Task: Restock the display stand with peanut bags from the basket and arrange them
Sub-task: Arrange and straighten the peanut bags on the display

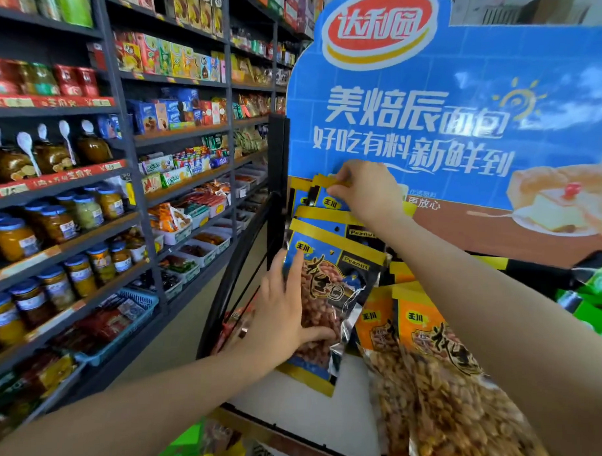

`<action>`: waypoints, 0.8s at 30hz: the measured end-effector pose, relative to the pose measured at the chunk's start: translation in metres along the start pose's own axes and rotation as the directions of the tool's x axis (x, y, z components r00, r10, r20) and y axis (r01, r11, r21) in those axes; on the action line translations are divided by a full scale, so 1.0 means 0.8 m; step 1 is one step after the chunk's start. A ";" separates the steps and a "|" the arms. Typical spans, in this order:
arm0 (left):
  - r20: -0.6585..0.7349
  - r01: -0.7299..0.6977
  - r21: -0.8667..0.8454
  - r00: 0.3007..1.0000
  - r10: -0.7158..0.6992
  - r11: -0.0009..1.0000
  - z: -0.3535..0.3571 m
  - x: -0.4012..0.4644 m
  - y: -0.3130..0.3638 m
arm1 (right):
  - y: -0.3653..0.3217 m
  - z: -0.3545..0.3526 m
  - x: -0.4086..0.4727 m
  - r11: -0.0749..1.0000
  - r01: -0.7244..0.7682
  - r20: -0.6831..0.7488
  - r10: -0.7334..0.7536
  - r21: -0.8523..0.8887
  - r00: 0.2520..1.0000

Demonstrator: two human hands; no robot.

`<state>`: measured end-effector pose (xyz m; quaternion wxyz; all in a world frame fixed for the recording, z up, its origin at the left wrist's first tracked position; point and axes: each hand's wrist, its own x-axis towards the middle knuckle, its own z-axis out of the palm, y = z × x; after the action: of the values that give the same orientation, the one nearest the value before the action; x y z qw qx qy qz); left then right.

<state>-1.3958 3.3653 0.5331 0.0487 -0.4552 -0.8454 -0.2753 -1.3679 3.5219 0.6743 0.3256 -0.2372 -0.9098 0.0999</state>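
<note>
Nearest, orange peanut bags [435,338] hang at the display stand's [320,409] lower right. Just left, the left hand [283,316] lies flat, fingers straight, steadying the front blue peanut bag [328,290] at the stand's left edge. Farther up, the right hand [360,189] pinches a bag's yellow top [335,182] under the blue sign [467,107]. This looks like hanging; next, seat that top on its hook. The basket is unseen.

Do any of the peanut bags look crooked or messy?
Yes. The orange peanut bags at lower right lean sideways and overlap one another. The blue peanut bag under the left hand also hangs tilted, not straight.
</note>
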 end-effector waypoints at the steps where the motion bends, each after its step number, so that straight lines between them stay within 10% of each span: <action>1: 0.011 0.031 -0.026 0.999 -0.031 0.999 0.002 0.000 -0.001 | -0.001 0.001 -0.003 0.999 0.001 0.002 -0.001 -0.049 1.000; 6: 0.108 0.221 -0.209 0.973 -0.202 0.953 0.003 0.004 -0.010 | -0.020 0.004 -0.010 0.945 0.122 0.057 -0.109 -0.303 0.992; 10: 0.127 0.263 -0.305 0.964 -0.235 0.915 0.005 0.005 -0.014 | 0.005 -0.010 -0.047 0.936 0.297 -0.067 -0.314 -0.187 0.947; 17: 0.068 0.214 -0.298 0.977 -0.203 0.930 0.004 0.006 -0.011 | 0.031 0.002 -0.082 0.923 0.184 0.403 -0.035 -0.338 0.914; 24: 0.100 0.151 -0.234 0.986 -0.131 0.960 0.011 0.004 0.004 | 0.037 -0.011 -0.095 0.977 0.133 0.232 -0.092 -0.168 0.968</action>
<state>-1.3941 3.3736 0.5281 -0.0623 -0.4073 -0.8373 -0.3593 -1.2999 3.5099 0.6296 0.2036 -0.2011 -0.9579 0.0234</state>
